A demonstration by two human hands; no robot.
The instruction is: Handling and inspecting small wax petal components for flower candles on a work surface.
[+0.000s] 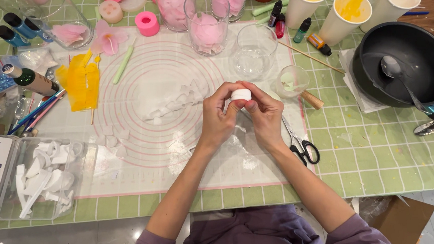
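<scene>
Head view, hands (242, 112) pinching smooth round white piece (241, 94)

Green checked tablecloth (385, 165) over the table, under a white silicone mat (137, 92) ringed in pink. On them: scissors (301, 143), clear plastic box (46, 177), paper cups (352, 8), black pan (408, 60), glass vases (207, 27), yellow petals (81, 83).

White piece (241, 94) half hidden by fingers (225, 98).
</scene>
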